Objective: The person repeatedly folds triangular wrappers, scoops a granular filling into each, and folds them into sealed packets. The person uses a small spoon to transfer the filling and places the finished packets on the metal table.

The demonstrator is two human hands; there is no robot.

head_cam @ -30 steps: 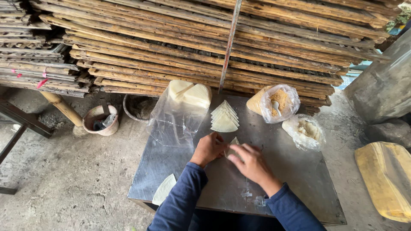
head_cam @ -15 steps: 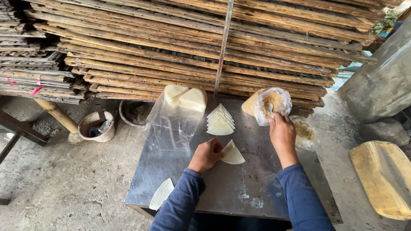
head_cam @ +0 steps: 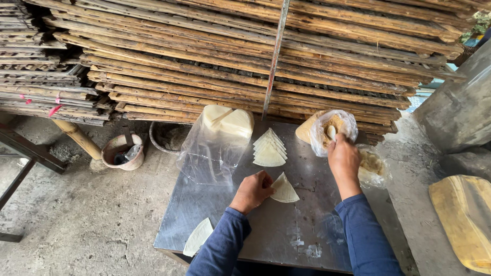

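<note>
My left hand (head_cam: 253, 190) rests on the metal table (head_cam: 215, 214) and pinches the edge of a pale wedge-shaped folded wrapper (head_cam: 285, 189). My right hand (head_cam: 343, 159) reaches into a clear plastic bag of brown crumbly filling (head_cam: 332, 129) and grips a small white spoon (head_cam: 331, 132) in it. A fanned stack of folded wedges (head_cam: 269, 147) lies just beyond the left hand. A clear bag holding a stack of round pale wrappers (head_cam: 225, 125) lies at the table's far left.
A second plastic bag of filling (head_cam: 373, 166) lies right of my right wrist. One loose wedge (head_cam: 198, 236) hangs over the table's near-left edge. Stacked bamboo racks (head_cam: 245, 56) rise behind the table. A small pot (head_cam: 123, 152) and a bowl (head_cam: 166, 137) sit on the concrete floor; a yellow board (head_cam: 463, 217) lies at the right.
My right hand left the wedge in front of me, moved right and away to the filling bag, and now reaches into it. My left hand stays on the wedge.
</note>
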